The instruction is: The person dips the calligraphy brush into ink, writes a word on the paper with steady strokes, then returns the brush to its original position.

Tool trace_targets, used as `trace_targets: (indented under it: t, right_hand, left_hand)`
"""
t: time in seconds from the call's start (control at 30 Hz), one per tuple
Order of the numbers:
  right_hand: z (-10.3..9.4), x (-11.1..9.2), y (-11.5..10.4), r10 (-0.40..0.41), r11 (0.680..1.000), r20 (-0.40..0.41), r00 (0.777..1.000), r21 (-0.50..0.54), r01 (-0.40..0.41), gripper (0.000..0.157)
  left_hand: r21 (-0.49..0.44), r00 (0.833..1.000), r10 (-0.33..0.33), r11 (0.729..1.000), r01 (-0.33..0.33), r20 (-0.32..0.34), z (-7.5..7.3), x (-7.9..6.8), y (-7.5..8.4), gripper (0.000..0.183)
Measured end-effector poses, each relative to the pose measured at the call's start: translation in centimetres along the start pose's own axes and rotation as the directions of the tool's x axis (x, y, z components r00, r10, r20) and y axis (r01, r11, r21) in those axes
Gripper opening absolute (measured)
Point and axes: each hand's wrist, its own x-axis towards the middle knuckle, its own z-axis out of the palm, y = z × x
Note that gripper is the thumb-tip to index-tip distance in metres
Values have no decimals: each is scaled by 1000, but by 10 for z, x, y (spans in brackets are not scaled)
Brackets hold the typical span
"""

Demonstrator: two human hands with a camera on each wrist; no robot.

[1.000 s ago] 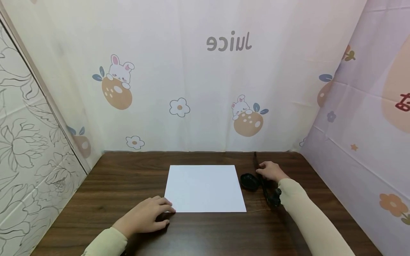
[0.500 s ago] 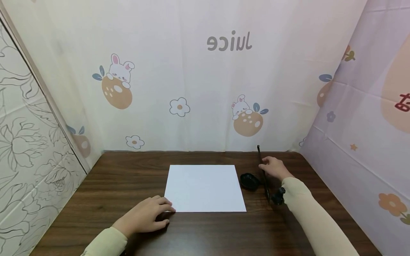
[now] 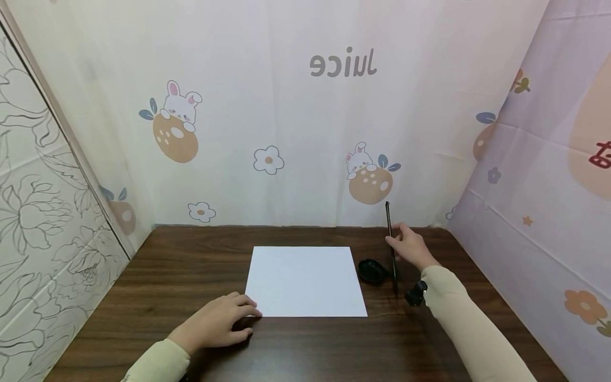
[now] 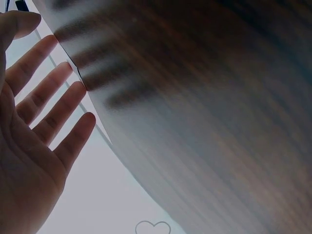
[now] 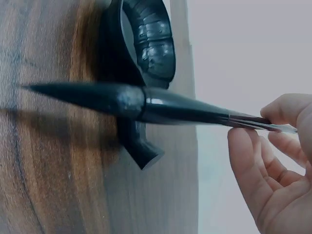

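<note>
My right hand [image 3: 409, 246] pinches the thin handle of a black calligraphy brush [image 5: 180, 109] between thumb and fingers. In the head view the brush stands nearly upright, its dark tip low and its handle end rising past the table's back edge. The right wrist view shows the pointed bristles across a black ink dish [image 5: 155, 53] with a short stubby handle. That dish sits just right of a white sheet of paper [image 3: 305, 281]. My left hand [image 3: 219, 321] lies with loosely extended fingers at the paper's near left corner, fingertips on its edge.
The dark wood-grain table [image 3: 310, 350] ends at a patterned curtain [image 3: 272, 116] along its back. Further patterned cloth walls [image 3: 534, 175] bound it on both sides. A small black wrist camera [image 3: 416, 293] hangs by the right sleeve [image 3: 458, 307].
My right hand has lifted the brush off the table beside the ink dish and raised it, tilting it more upright. The left hand, paper and dish have stayed in place.
</note>
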Motion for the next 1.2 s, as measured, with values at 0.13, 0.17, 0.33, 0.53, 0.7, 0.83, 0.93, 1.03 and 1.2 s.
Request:
trace_targets:
  t: [0.13, 0.17, 0.33, 0.53, 0.7, 0.83, 0.93, 1.03, 1.2]
  right_hand:
    - [0, -1, -1, -51, 998, -51, 997, 40, 53, 53]
    - [0, -2, -1, -63, 996, -70, 996, 53, 67, 52]
    - [2, -3, -5, -115, 987, -165, 980, 90, 132, 49]
    - [0, -5, -10, -157, 981, -260, 953, 72, 181, 48]
    - [0, -7, -11, -180, 976, -295, 938, 70, 209, 48]
    - [1, -8, -13, -197, 970, -314, 929, 78, 232, 48]
    - [1, -9, -15, -213, 964, -323, 922, 82, 252, 48]
    - [1, -9, -17, -225, 959, -337, 914, 86, 268, 48]
    - [1, -10, -21, -238, 954, -379, 894, 83, 289, 45]
  left_hand:
    - [-5, 1000, 3, 1000, -3, 9, 0, 0, 0, 29]
    - [-5, 1000, 5, 1000, -5, 10, 0, 0, 0, 29]
    - [-2, 1000, 5, 1000, -5, 5, 1, -1, 0, 29]
    - [-17, 1000, -4, 1000, 4, 7, 1, -1, 1, 29]
    - [-47, 1000, -17, 999, 18, 17, 0, -1, 2, 29]
    - [-59, 1000, -17, 998, 17, 7, 2, -1, 2, 29]
    - [-52, 1000, 0, 999, -1, -16, 3, -1, 2, 29]
    - [-36, 999, 17, 999, -18, -35, 4, -1, 2, 29]
    - [-16, 999, 15, 1000, -16, -34, 4, -1, 3, 31]
